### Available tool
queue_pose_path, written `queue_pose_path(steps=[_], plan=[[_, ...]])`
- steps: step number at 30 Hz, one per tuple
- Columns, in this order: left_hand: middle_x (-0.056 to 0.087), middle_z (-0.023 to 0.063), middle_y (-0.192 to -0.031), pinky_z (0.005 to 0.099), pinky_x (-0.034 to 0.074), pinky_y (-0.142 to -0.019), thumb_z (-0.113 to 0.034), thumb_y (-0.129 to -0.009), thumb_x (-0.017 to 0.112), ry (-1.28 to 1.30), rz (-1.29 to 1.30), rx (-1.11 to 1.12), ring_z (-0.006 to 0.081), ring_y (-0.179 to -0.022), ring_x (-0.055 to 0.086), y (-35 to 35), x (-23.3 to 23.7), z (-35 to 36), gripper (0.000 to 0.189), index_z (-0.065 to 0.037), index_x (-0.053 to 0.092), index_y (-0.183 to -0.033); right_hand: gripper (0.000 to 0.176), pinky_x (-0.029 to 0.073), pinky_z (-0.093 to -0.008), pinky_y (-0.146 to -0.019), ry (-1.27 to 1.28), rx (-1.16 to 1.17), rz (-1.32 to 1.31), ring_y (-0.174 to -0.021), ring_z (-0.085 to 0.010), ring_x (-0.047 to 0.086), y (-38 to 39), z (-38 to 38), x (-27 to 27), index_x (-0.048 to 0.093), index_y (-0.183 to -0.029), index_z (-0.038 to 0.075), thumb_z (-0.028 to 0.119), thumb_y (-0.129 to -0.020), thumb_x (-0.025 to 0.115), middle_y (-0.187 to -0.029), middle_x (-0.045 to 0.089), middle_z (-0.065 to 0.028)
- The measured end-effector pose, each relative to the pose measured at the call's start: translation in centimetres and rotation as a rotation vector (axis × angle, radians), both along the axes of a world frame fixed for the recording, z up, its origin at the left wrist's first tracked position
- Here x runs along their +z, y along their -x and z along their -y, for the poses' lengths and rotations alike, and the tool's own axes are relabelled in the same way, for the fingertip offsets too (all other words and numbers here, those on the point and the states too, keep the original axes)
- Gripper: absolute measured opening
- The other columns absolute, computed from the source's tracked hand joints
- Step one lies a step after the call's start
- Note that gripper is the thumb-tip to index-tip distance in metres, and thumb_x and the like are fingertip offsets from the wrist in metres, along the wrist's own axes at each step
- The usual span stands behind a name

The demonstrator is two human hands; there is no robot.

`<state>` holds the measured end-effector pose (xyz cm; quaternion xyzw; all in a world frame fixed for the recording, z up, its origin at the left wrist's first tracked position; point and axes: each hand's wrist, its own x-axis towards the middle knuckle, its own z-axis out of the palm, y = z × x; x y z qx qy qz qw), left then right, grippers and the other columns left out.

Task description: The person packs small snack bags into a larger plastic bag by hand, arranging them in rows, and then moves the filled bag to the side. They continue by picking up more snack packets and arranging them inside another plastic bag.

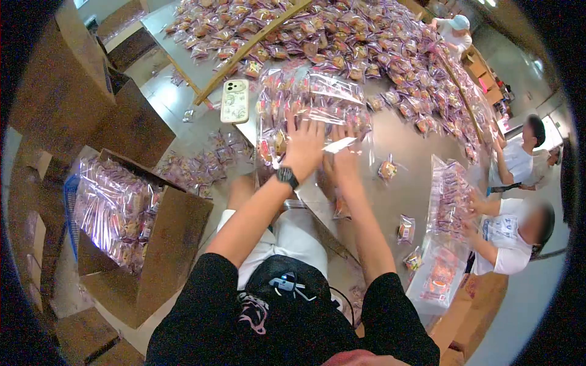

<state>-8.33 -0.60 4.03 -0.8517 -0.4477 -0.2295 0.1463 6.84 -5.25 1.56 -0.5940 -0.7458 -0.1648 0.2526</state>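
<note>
A large clear plastic bag (314, 91) filled with rows of small wrapped snacks lies on the metal table (421, 183) in front of me. My left hand (305, 145), with a black watch on its wrist, rests flat on the bag's near part, fingers spread and pointing forward. Close to its right, my right hand (345, 152) also lies on the bag, its fingers stretched out and partly blurred. A white strip or glare on the plastic crosses by its fingers. A phone in a patterned case (235, 102) lies left of the bag.
Loose wrapped snacks (342, 36) are heaped behind a wooden strip (253, 49). At the left, a cardboard box (174, 244) holds filled bags (116, 207). A co-worker (513, 235) at the right handles another bag (448, 195); other people stand farther back.
</note>
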Motion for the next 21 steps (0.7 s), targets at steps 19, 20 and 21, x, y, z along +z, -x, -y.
queue_pose_path(steps=[19, 20, 21], plan=[[0.070, 0.0274, -0.111, 0.0456, 0.054, -0.086, -0.017, -0.092, 0.070, 0.576, 0.960, 0.309, 0.0417, -0.102, 0.069, 11.2, 0.5, 6.9, 0.045, -0.003, 0.062, -0.134, 0.055, 0.053, -0.0437, -0.088, 0.088, 0.158, -0.803, -0.108, -0.0389, 0.061, 12.9, 1.1, -0.8, 0.060, -0.133, 0.010, 0.014, -0.081, 0.078, -0.118, 0.057, -0.0225], [0.070, 0.0267, -0.110, 0.0455, 0.054, -0.086, -0.017, -0.092, 0.070, 0.618, 0.961, 0.346, 0.0414, -0.103, 0.069, 11.3, 0.6, 7.0, 0.045, -0.006, 0.063, -0.136, 0.056, 0.053, -0.0442, -0.089, 0.098, 0.206, -0.852, -0.110, -0.0388, 0.061, 12.9, 1.1, -0.8, 0.059, -0.134, 0.011, 0.014, -0.082, 0.078, -0.124, 0.054, -0.0221], [0.069, 0.0285, -0.112, 0.0452, 0.054, -0.085, -0.019, -0.093, 0.070, 0.650, 0.968, 0.356, 0.0409, -0.101, 0.070, 11.6, -0.3, 6.8, 0.051, -0.010, 0.059, -0.142, 0.064, 0.052, -0.0451, -0.097, 0.205, 0.234, -0.832, -0.114, -0.0394, 0.058, 12.3, 0.9, -1.6, 0.055, -0.141, 0.012, 0.017, -0.081, 0.079, -0.137, 0.047, -0.0174]])
